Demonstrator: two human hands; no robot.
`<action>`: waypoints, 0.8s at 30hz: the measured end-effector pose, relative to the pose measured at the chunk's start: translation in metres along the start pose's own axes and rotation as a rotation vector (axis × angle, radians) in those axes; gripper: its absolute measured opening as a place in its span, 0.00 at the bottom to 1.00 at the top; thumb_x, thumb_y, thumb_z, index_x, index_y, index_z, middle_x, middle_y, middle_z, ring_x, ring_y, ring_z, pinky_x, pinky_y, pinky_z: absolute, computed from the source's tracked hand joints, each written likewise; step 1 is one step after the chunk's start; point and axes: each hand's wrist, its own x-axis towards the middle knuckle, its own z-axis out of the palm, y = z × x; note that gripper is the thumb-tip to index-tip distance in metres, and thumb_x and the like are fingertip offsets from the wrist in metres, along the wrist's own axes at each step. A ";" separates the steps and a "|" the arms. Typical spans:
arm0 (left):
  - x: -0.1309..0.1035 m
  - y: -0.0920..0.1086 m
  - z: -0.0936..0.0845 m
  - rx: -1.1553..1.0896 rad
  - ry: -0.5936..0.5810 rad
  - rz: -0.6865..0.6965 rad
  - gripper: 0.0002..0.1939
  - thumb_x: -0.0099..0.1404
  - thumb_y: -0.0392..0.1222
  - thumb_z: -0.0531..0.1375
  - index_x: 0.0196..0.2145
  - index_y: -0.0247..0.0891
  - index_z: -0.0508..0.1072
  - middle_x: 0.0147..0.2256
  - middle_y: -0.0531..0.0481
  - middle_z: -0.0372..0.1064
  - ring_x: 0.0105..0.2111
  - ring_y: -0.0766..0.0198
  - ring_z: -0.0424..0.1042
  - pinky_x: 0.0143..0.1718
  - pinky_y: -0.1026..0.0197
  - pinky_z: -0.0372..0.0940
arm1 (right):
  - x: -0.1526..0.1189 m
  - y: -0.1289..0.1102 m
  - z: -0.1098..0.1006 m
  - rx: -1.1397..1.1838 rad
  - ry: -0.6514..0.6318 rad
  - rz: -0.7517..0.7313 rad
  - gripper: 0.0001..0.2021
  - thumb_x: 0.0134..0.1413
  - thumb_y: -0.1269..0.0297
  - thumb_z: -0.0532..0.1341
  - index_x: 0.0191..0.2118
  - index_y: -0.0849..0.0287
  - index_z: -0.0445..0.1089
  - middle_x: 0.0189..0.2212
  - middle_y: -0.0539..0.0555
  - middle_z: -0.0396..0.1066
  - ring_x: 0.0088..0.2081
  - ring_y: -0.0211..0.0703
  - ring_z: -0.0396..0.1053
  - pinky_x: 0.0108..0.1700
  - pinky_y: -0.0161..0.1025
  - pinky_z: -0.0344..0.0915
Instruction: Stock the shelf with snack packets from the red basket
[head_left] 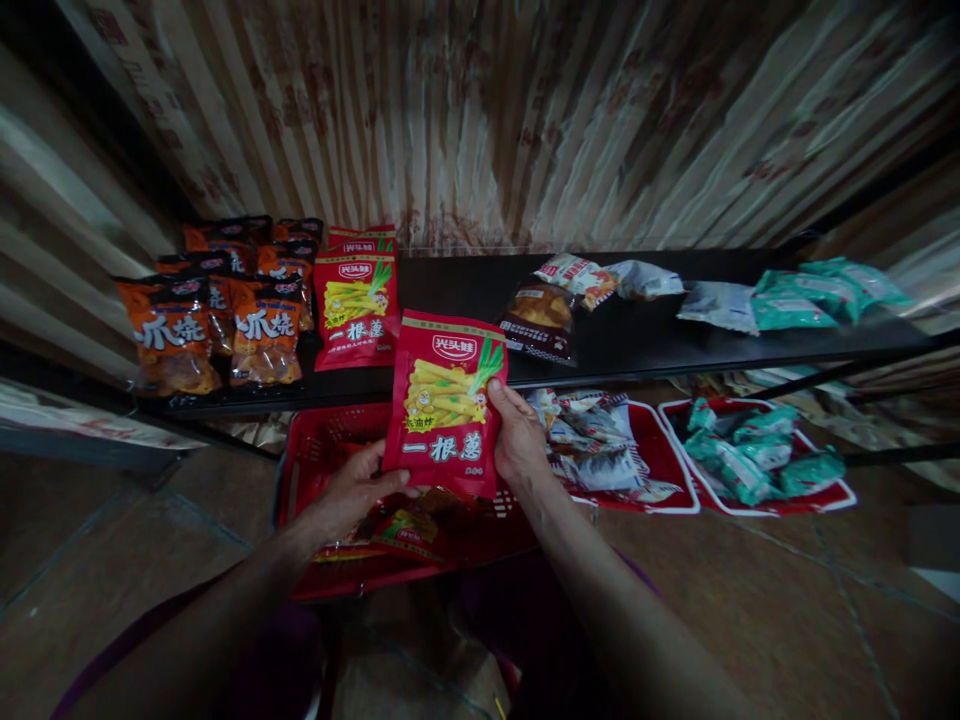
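Observation:
A red snack bag (448,405) with yellow sticks and a green scallion printed on it is held upright in front of me, its printed face toward me. My left hand (358,492) grips its lower left corner, and my right hand (517,432) pinches its right edge with the thumb in front. Just behind, matching red snack bags (354,312) stand on the black shelf (450,285). Below my hands is a red basket (300,470) with more red packets (405,530) in it, partly hidden by the held bag and my arms.
Orange-and-black bags (264,330) stand in rows at the shelf's left. A brown bag (538,318), white packets (718,306) and teal packets (796,300) lie farther right. Two red baskets on the floor hold white packets (596,445) and teal packets (761,455). Pleated curtain (465,120) hangs behind.

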 end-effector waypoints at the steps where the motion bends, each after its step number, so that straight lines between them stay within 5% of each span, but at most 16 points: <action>1: 0.000 0.001 0.001 0.008 -0.006 0.002 0.19 0.53 0.43 0.66 0.42 0.36 0.72 0.33 0.46 0.76 0.31 0.60 0.74 0.36 0.59 0.66 | 0.000 -0.001 0.000 0.006 0.001 -0.003 0.13 0.36 0.59 0.72 0.31 0.57 0.75 0.28 0.50 0.78 0.35 0.49 0.75 0.43 0.48 0.71; 12: -0.002 -0.001 -0.007 0.003 0.037 0.082 0.14 0.56 0.43 0.64 0.41 0.37 0.73 0.34 0.47 0.76 0.31 0.62 0.74 0.37 0.60 0.65 | 0.002 0.000 0.010 0.038 0.042 0.015 0.13 0.32 0.60 0.73 0.29 0.56 0.74 0.26 0.48 0.78 0.34 0.47 0.75 0.43 0.47 0.71; 24: -0.001 0.015 -0.018 -0.058 0.158 0.252 0.11 0.57 0.42 0.63 0.38 0.37 0.73 0.33 0.50 0.76 0.32 0.65 0.73 0.38 0.61 0.66 | -0.006 0.009 0.016 -0.128 -0.315 0.072 0.19 0.37 0.58 0.71 0.40 0.50 0.74 0.37 0.47 0.78 0.39 0.46 0.74 0.44 0.43 0.70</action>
